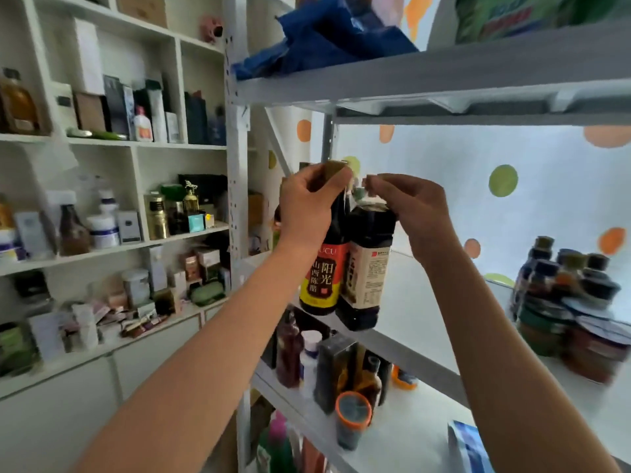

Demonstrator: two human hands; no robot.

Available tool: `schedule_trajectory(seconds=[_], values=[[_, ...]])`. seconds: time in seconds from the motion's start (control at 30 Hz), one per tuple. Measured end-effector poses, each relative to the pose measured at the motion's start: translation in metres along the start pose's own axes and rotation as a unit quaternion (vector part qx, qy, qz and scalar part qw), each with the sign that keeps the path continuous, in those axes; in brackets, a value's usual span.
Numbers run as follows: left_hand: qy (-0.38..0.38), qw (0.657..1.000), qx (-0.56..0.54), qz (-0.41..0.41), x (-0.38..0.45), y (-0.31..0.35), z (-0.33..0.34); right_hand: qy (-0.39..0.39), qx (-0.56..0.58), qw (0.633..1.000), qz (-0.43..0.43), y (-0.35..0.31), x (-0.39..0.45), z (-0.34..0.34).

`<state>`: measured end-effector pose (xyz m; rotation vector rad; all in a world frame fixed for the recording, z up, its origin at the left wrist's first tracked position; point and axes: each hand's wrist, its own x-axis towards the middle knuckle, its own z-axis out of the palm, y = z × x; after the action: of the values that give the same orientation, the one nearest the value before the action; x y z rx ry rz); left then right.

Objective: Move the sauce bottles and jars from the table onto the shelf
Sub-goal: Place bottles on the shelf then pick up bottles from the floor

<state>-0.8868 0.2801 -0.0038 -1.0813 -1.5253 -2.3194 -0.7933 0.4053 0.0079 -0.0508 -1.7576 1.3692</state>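
My left hand point(309, 203) grips the neck of a dark vinegar bottle point(324, 274) with a red and yellow label; its gold cap shows above my fingers. My right hand point(409, 208) grips the top of a second dark sauce bottle point(367, 268) with a cream label. Both bottles are side by side at the front left edge of the middle white shelf point(423, 322); I cannot tell whether their bases rest on it. A cluster of several dark bottles and jars point(566, 302) stands on the same shelf at the right.
The shelf above point(444, 73) carries blue bags and a green packet. The shelf below holds bottles, a dark box and an orange-rimmed jar point(352, 418). A white upright post point(237, 165) is at the left. A white cabinet point(133, 186) full of small boxes and jars fills the left side.
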Motion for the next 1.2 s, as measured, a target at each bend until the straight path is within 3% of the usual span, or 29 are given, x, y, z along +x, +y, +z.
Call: schedule_trajectory(seconds=[0.13,0.37,0.63,0.77,0.93,1.03,1.2], values=[[-0.02,1.0,0.018,0.016,0.008,-0.028,0.042,0.018,-0.037,0.999,0.016,0.02,0.009,-0.04],[-0.04,0.991,0.102,0.074,-0.001,-0.061,0.09,0.057,-0.006,0.996,0.062,0.05,0.016,-0.074],[-0.023,0.996,0.08,0.024,-0.007,-0.098,0.097,0.063,-0.035,0.993,0.089,0.055,0.015,-0.073],[-0.071,0.996,0.06,-0.001,-0.018,-0.101,0.089,0.08,-0.123,0.988,0.04,0.075,0.006,-0.07],[-0.142,0.972,0.188,0.005,-0.057,-0.129,0.063,0.111,-0.222,0.966,0.074,0.1,-0.016,-0.069],[-0.116,0.947,0.298,0.013,-0.069,-0.142,0.053,0.131,-0.281,0.947,0.082,0.109,-0.028,-0.067],[-0.067,0.943,0.325,-0.031,-0.07,-0.142,0.051,0.138,-0.364,0.918,0.082,0.112,-0.037,-0.054]])
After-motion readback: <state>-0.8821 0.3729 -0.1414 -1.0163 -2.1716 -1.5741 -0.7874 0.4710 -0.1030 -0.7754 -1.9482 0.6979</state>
